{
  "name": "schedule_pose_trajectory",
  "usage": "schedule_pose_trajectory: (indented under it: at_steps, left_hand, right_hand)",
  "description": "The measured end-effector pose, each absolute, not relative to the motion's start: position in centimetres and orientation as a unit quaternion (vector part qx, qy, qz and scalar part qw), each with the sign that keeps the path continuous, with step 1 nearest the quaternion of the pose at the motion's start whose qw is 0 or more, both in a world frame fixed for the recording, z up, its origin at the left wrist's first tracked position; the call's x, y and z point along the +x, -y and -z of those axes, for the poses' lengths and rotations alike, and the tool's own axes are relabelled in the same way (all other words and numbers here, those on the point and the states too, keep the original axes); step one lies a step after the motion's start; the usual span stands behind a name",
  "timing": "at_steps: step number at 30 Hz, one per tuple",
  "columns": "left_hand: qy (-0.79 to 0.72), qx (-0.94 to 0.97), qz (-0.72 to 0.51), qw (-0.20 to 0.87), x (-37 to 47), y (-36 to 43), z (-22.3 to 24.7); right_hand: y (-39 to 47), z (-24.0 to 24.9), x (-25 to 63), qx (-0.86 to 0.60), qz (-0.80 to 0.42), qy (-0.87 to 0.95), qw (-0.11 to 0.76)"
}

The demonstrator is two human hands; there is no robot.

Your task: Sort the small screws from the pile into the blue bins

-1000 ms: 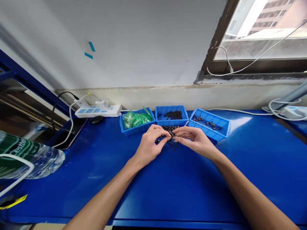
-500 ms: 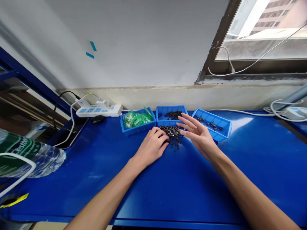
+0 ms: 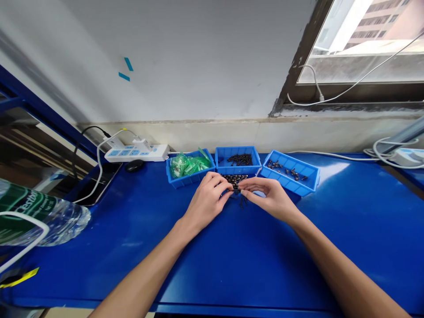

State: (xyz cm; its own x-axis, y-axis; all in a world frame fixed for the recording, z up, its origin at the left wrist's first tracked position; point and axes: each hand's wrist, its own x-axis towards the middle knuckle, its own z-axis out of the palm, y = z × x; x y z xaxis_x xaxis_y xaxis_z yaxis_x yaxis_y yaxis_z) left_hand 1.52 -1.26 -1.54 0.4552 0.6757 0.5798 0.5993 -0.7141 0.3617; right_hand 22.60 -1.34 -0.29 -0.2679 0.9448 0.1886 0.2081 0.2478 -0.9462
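Loose dark screws [image 3: 236,179], some with brassy ends, lie in a pile on the blue table in front of the middle bin. My left hand [image 3: 209,195] rests at the pile's left side, thumb and fingertips pinched together. Across from it my right hand [image 3: 270,196] is curled, its thumb and fingers closing at the pile's right side. The two sets of fingertips nearly meet over the screws. Whatever is between them is too small and covered to make out. Behind are a middle blue bin [image 3: 238,169] with dark screws and a right blue bin [image 3: 298,184] with scattered brassy-and-dark screws.
A third blue bin [image 3: 190,179] at the left holds green-and-clear plastic packets [image 3: 192,164]. A white power strip [image 3: 139,153] with cables and a black mouse-like object [image 3: 134,165] sit by the wall. A large water bottle [image 3: 43,214] lies at the left.
My right hand has dropped from beside the middle bin down to the screw pile, and its spread fingers have closed. My left hand has barely shifted, fingers now pinched.
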Motion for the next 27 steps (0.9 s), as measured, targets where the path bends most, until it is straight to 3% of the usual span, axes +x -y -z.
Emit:
schedule_pose_trajectory:
  at_steps: [8,16,27]
  left_hand:
    - [-0.362,0.853,-0.375,0.04,1.7,1.4,1.6]
    - [-0.365,0.89,-0.271,-0.021,1.6,1.3,2.6]
    - [-0.363,0.894,-0.262,-0.002,1.7,1.3,2.5]
  right_hand:
    - [1.2,0.1,22.8,-0.44,-0.537,0.606,0.388]
    - [0.7,0.7,23.2,-0.436,-0.468,0.539,0.548]
    - [1.0,0.6,23.3,-0.445,-0.458,0.566,0.521]
